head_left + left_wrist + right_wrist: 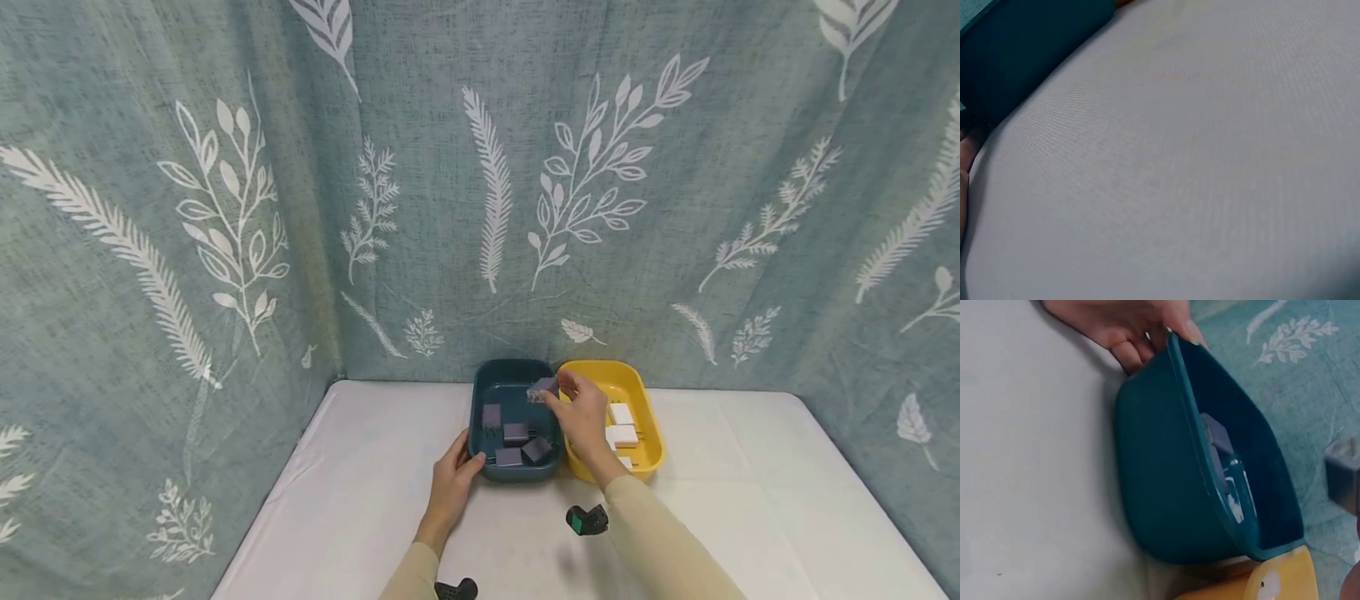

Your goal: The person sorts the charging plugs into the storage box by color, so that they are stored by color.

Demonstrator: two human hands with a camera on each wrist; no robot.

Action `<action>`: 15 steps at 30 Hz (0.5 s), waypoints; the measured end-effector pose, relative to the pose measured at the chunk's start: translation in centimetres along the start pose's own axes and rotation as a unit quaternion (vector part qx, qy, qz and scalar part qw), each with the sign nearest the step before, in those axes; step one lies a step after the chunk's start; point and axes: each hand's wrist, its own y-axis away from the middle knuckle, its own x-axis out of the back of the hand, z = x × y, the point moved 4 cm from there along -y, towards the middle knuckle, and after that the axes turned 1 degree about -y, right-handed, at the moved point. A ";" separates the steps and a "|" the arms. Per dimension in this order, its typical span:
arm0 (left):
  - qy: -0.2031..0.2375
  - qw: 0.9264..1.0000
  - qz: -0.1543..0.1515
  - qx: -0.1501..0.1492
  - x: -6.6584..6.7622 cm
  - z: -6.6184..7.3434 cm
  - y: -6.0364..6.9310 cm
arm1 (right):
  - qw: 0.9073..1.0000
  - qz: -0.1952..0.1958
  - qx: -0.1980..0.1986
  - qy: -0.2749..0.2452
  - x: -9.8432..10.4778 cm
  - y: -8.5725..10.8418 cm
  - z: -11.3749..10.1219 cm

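Between its thumb and fingers my right hand (583, 412) pinches a dark grey-purple plug adapter (543, 389), held over the right side of a dark teal bin (517, 474). In the right wrist view the adapter (1342, 478) shows metal prongs at one end. Several similar dark adapters (507, 457) lie inside the teal bin. My left hand (450, 483) grips the bin's front left corner, its thumb at the rim and its fingers against the outer wall. In the left wrist view only a bit of that hand (965, 156) shows beside the bin (1029, 56).
A yellow bin (654, 446) stands against the teal bin's right side, with several white plug adapters (622, 435) in it. My right forearm crosses its front. Both bins stand on a white-covered table (735, 467), near a patterned teal curtain (450, 250) behind.
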 end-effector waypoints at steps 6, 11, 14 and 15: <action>0.001 1.000 0.007 -0.019 -0.1 -2.3 -0.8 | 0.999 0.020 0.010 -0.027 0.5 0.0 0.1; -0.005 1.000 0.016 -0.008 -0.1 -2.6 -0.9 | 0.999 0.032 0.035 -0.008 1.1 0.3 0.2; -0.004 1.000 0.010 -0.004 0.0 -1.6 -0.6 | 0.998 0.040 0.045 0.005 1.7 0.4 0.7; -0.006 1.000 0.007 -0.003 0.1 -1.1 -0.4 | 0.998 0.044 0.046 0.007 2.0 0.4 0.9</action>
